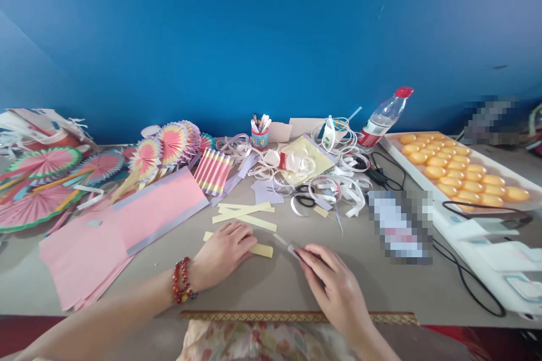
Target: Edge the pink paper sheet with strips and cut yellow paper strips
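My left hand [224, 254], with a beaded bracelet at the wrist, lies over a pale yellow paper strip [263, 250] and holds it down on the table with curled fingers. The strip shows on both sides of the hand. My right hand [334, 282] is closed round a slim utility knife [293, 250], its thin blade pointing up and left, a little right of the strip's end. Just beyond my left hand, several more yellow strips [249, 218] lie crossed over each other.
Pink paper sheets [88, 254] and folded paper fans [173, 144] cover the left. Tangled white ribbon [300, 163], black scissors [305, 197] and a pen cup [259, 138] sit behind. A bottle [383, 118], a blurred-out object [398, 228] and a box of yellow-orange domes [461, 169] stand right.
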`<action>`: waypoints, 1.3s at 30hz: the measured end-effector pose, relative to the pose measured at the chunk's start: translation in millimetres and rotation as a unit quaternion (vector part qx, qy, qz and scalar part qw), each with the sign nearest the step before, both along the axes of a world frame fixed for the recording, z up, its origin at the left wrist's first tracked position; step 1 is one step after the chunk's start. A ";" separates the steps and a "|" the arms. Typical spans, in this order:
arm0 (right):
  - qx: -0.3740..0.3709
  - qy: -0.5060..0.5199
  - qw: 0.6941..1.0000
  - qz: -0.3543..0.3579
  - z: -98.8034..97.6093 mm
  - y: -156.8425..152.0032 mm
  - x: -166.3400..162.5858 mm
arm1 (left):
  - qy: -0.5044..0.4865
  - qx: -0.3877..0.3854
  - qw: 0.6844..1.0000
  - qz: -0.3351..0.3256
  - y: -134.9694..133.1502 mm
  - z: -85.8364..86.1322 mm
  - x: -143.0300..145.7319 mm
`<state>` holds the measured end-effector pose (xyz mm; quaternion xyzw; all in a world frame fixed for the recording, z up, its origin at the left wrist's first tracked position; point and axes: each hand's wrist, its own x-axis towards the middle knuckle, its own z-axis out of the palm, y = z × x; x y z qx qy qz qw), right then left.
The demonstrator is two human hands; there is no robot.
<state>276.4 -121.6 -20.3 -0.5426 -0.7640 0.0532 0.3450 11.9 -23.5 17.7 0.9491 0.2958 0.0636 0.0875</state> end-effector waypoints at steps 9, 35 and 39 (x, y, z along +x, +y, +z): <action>-0.023 -0.014 0.999 0.022 4.2 1.5 -4.5 | -0.094 0.093 0.991 -0.026 0.8 -23.7 -5.4; -0.037 -0.146 0.986 0.071 9.4 8.8 -4.3 | 0.005 0.009 0.994 -0.107 -3.5 -13.7 -11.9; -0.030 -0.166 0.983 0.077 12.6 12.0 -4.2 | 0.020 -0.042 0.989 -0.141 1.3 -18.6 -16.8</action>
